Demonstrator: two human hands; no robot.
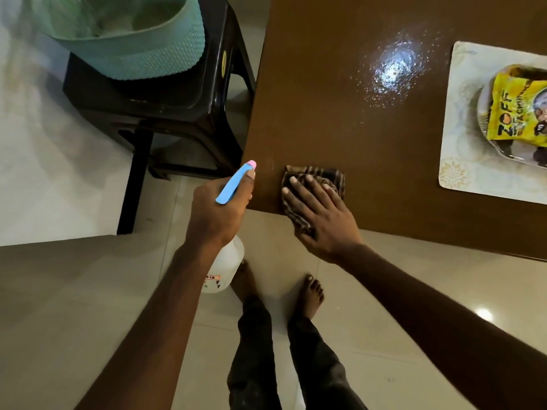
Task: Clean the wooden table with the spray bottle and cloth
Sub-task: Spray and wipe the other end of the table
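The dark wooden table [355,137] fills the upper right. My left hand [216,211] grips the spray bottle [226,267], its blue head with a pink nozzle pointing at the table's near left corner and its white body hanging below my fist. My right hand [319,214] lies flat with spread fingers on a brown striped cloth [322,176], pressing it onto the table at the near edge. A glistening patch of spray droplets [393,69] sits farther in, apart from the cloth.
A pale placemat [461,161] at the right carries a plate with a yellow snack packet [515,108]. Left of the table stands a black plastic chair [177,96] holding a green basket [133,39]. My bare feet stand on the tiled floor [370,291] below the table edge.
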